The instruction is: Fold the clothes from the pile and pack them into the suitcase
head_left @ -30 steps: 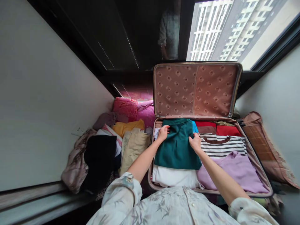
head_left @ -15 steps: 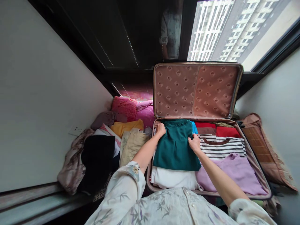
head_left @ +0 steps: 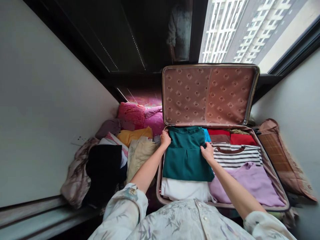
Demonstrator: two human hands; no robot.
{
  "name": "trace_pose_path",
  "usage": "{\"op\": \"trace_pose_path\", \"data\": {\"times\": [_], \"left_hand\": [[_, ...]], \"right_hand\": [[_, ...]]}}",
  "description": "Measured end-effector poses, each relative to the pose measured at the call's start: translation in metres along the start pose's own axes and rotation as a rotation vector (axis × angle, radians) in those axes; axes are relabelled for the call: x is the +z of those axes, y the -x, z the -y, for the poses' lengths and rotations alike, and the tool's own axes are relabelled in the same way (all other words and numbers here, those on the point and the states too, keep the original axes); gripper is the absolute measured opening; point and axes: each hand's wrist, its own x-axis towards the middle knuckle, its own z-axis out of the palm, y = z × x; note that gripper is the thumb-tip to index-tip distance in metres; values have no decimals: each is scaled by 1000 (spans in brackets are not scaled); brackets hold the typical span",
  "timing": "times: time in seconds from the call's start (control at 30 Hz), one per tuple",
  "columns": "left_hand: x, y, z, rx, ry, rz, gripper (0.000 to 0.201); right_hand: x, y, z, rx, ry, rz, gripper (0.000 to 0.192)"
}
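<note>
A folded dark green top [head_left: 188,160] lies in the left half of an open suitcase [head_left: 160,197], over a white folded garment [head_left: 185,190]. Its gathered collar points toward the hinge. My left hand [head_left: 165,139] is closed at the top's upper left edge, fingers pinched on the fabric. On the opposite edge, my right hand [head_left: 207,152] pinches the green cloth between thumb and fingers. Right of it lie a black-and-white striped shirt [head_left: 240,158] and a lilac garment [head_left: 252,185]. Red folded clothes [head_left: 242,139] and a bit of blue cloth [head_left: 207,136] show near the hinge.
The raised suitcase lid [head_left: 187,96] leans by the window. Left of the case are heaped clothes: beige trousers [head_left: 141,155], a yellow piece [head_left: 135,135], a black garment [head_left: 103,170] and a pink fluffy item [head_left: 131,112]. A brown bag-like item [head_left: 282,156] stands by the right wall.
My left hand has moved slightly left, and the green top's upper left corner is spread outward with it. My right hand stays at the right edge.
</note>
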Motion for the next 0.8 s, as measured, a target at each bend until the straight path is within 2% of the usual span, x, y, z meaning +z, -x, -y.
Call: {"op": "trace_pose_path", "data": {"times": [0.2, 0.27, 0.37, 0.57, 0.73, 0.8], "left_hand": [[5, -3, -12, 93, -1, 62, 49], [4, -7, -15, 122, -6, 80, 51], [-1, -13, -16, 109, -22, 81, 44], [-4, -9, -16, -32, -71, 11, 38], [0, -5, -22, 4, -64, 45, 17], [-2, -7, -23, -16, -68, 21, 20]], "right_hand": [[-2, -1, 1, -2, 3, 8, 31], [-3, -1, 2, 0, 4, 8, 31], [-4, 0, 2, 4, 0, 6, 31], [-5, 1, 4, 13, -24, -1, 31], [-6, 1, 6, 24, -32, -10, 31], [-7, 1, 7, 27, -40, -9, 33]]}}
